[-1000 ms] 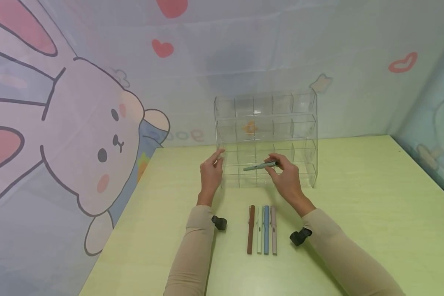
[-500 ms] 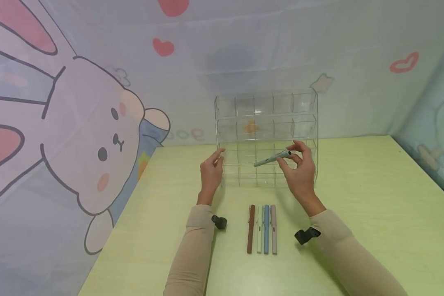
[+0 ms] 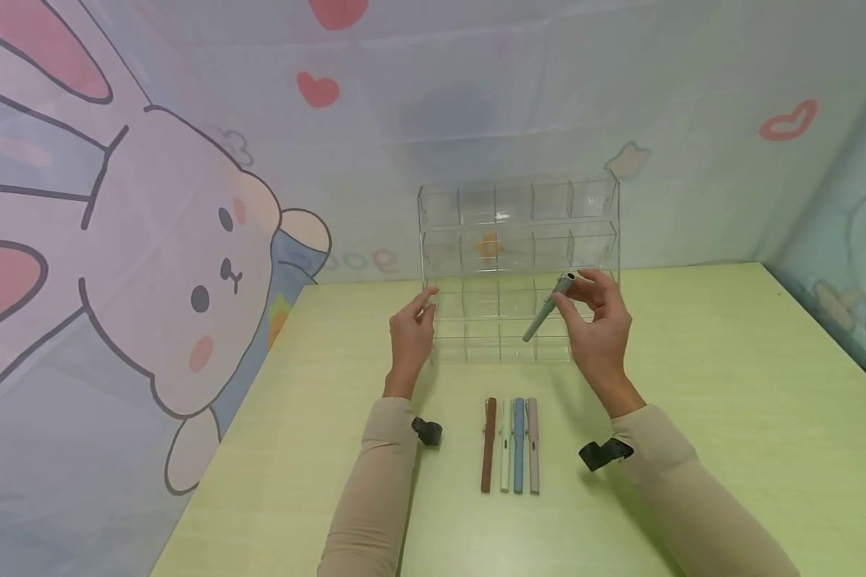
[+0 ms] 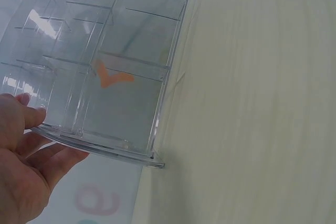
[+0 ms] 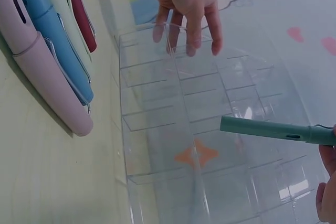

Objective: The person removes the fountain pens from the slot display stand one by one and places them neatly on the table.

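A clear plastic rack (image 3: 520, 227) with tiers of small compartments stands at the back of the table. My left hand (image 3: 410, 340) holds its left side; in the left wrist view, thumb and fingers lie on opposite faces of the clear side panel (image 4: 100, 150). My right hand (image 3: 600, 330) pinches a green pen (image 3: 546, 311) near its upper end, in front of the rack's right half. The pen slants, its lower end pointing down and left. In the right wrist view the green pen (image 5: 268, 128) overlaps the rack, and only part of the right hand shows.
Side by side on the table (image 3: 693, 385), in front of the rack, lie a red-brown pen (image 3: 489, 449), a pale green pen (image 3: 505, 458), a blue pen (image 3: 519, 449) and a mauve pen (image 3: 533, 449). A printed cloth (image 3: 534, 96) hangs close behind the rack.
My right hand has moved to the right with the green pen and turned it from nearly level to a steep slant. My left hand stays at the rack's side.
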